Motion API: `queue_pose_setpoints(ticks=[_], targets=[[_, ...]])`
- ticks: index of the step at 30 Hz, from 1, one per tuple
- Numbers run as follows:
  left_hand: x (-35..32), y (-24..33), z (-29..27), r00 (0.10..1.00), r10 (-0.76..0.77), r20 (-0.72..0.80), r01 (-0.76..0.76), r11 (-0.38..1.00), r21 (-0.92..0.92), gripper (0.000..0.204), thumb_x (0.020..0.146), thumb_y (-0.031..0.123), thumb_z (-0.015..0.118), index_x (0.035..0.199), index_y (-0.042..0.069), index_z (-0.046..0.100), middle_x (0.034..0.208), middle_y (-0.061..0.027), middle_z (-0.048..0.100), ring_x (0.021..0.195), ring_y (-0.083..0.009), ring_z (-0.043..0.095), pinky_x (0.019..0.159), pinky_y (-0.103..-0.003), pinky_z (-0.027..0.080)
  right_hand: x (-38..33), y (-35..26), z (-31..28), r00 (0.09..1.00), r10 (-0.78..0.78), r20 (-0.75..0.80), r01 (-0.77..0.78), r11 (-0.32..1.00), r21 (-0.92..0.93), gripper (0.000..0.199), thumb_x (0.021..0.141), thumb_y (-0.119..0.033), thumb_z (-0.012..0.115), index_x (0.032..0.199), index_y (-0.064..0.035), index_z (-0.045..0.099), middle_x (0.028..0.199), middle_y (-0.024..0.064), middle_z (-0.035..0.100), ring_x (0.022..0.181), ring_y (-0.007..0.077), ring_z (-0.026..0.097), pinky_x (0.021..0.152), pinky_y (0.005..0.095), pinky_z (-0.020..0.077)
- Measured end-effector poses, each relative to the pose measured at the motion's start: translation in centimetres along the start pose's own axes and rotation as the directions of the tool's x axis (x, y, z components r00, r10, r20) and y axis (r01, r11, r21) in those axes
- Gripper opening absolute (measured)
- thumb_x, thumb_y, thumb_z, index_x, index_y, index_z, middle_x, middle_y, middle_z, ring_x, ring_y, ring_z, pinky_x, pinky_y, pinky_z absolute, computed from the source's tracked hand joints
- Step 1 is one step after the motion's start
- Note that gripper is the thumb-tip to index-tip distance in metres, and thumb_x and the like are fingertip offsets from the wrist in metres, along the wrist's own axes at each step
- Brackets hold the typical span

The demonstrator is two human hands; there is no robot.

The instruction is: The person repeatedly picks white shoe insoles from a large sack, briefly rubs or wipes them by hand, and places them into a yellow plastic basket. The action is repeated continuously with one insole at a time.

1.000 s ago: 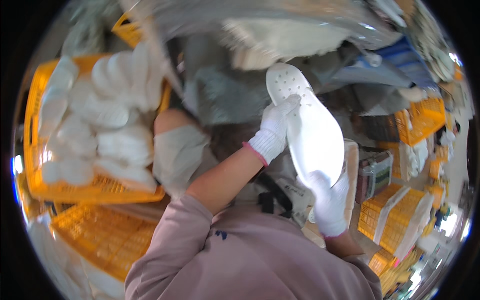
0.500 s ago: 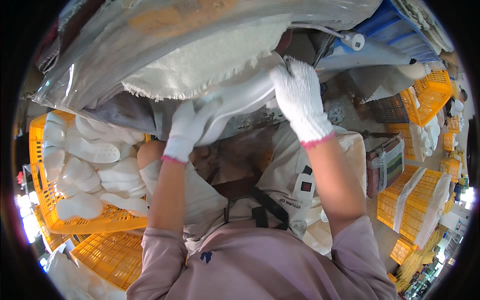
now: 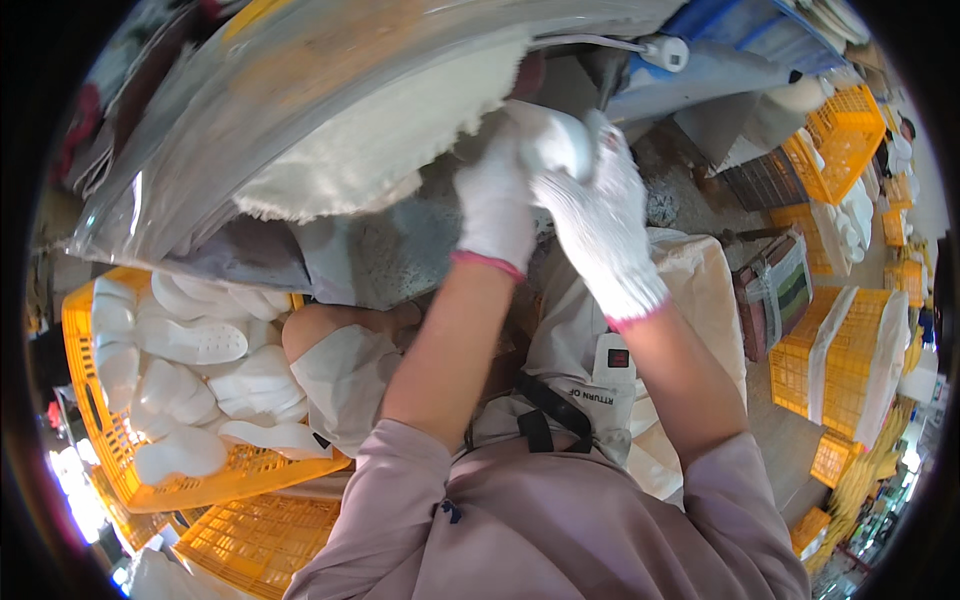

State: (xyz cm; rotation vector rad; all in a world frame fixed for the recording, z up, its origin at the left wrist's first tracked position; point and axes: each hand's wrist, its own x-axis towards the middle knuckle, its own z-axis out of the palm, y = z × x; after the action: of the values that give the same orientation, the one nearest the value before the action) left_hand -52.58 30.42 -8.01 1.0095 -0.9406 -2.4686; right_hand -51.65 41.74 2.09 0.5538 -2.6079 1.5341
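A smooth white piece, like a shoe sole or insole [image 3: 556, 138], is held up between my two hands, its far end partly hidden by my fingers. My left hand [image 3: 497, 205], in a white knit glove, closes on its left side and is slightly smeared by motion. On the right side my right hand [image 3: 603, 225], gloved the same way, grips it with bent fingers. Just to the left of them is a thick off-white cloth pad [image 3: 370, 140] with a frayed edge, under a cloudy plastic-like cover [image 3: 200, 165].
A yellow crate [image 3: 225, 487] full of white sole-shaped pieces [image 3: 190, 340] stands at my left, another yellow crate [image 3: 265, 545] below it. More yellow crates [image 3: 838, 355] are stacked at the right. A white cable end [image 3: 665, 53] hangs beyond my hands.
My left hand has moved right and up, close to my right hand. The white piece has turned from lying lengthwise across the pad's edge to being bunched between both hands. The view has shifted slightly.
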Motion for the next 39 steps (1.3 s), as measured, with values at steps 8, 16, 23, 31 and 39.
queue_pose_setpoints(ticks=[8,16,23,31,39], targets=[[-1.3,10.9,-13.8,0.952,0.069,0.299,-0.298,-0.024,0.954,0.066,0.098,0.040,0.073,0.144,-0.004,0.057,0.133,-0.0209,0.071,0.125,-0.0303,0.066,0.107,-0.042,0.049,6.9,4.5,5.1,0.938,0.265,0.223,-0.306,0.935,0.177,0.042,0.085,-0.030,0.067,0.100,0.0097,0.069,0.104,0.0376,0.070,0.105,0.0499,0.070,0.090,0.0509,0.0554],[-4.6,5.3,-4.0,0.947,0.085,0.309,-0.257,0.777,0.575,0.048,0.093,0.030,0.084,0.123,-0.005,0.071,0.113,-0.0080,0.076,0.102,-0.0184,0.070,0.090,-0.035,0.056,1.2,-2.8,0.8,0.957,0.057,0.286,-0.047,0.998,-0.040,0.038,0.080,-0.024,0.079,0.107,-0.0015,0.064,0.108,0.0201,0.066,0.102,0.0342,0.066,0.088,0.0458,0.0528],[-4.5,3.7,-7.9,0.824,-0.376,0.425,0.362,0.925,0.116,0.039,0.102,0.018,0.065,0.136,-0.001,0.062,0.121,-0.0166,0.073,0.100,-0.0284,0.075,0.085,-0.046,0.065,-4.0,-0.1,-1.5,0.580,-0.492,0.649,0.814,0.351,-0.463,0.033,0.089,-0.011,0.065,0.121,-0.0163,0.069,0.108,0.0033,0.070,0.103,0.0250,0.068,0.090,0.0461,0.0557],[-1.8,4.3,-10.9,0.908,0.078,0.411,0.229,0.729,-0.645,0.062,0.108,0.055,0.048,0.138,0.002,0.059,0.130,-0.0195,0.067,0.117,-0.0349,0.066,0.105,-0.046,0.054,-6.9,-4.1,6.2,0.735,-0.496,0.463,0.668,0.648,-0.366,0.038,0.092,-0.017,0.072,0.129,-0.0099,0.069,0.098,0.0108,0.074,0.070,0.0297,0.072,0.061,0.0431,0.0574],[0.0,1.7,-13.3,0.959,-0.094,0.269,0.168,0.949,-0.268,0.066,0.110,0.053,0.038,0.140,-0.002,0.059,0.134,-0.0229,0.066,0.123,-0.0413,0.064,0.109,-0.050,0.052,-6.9,-2.3,6.2,0.797,-0.479,0.368,0.590,0.748,-0.305,0.015,0.093,-0.023,0.076,0.098,-0.0099,0.074,0.082,0.0133,0.071,0.069,0.0336,0.070,0.061,0.0429,0.0557]])
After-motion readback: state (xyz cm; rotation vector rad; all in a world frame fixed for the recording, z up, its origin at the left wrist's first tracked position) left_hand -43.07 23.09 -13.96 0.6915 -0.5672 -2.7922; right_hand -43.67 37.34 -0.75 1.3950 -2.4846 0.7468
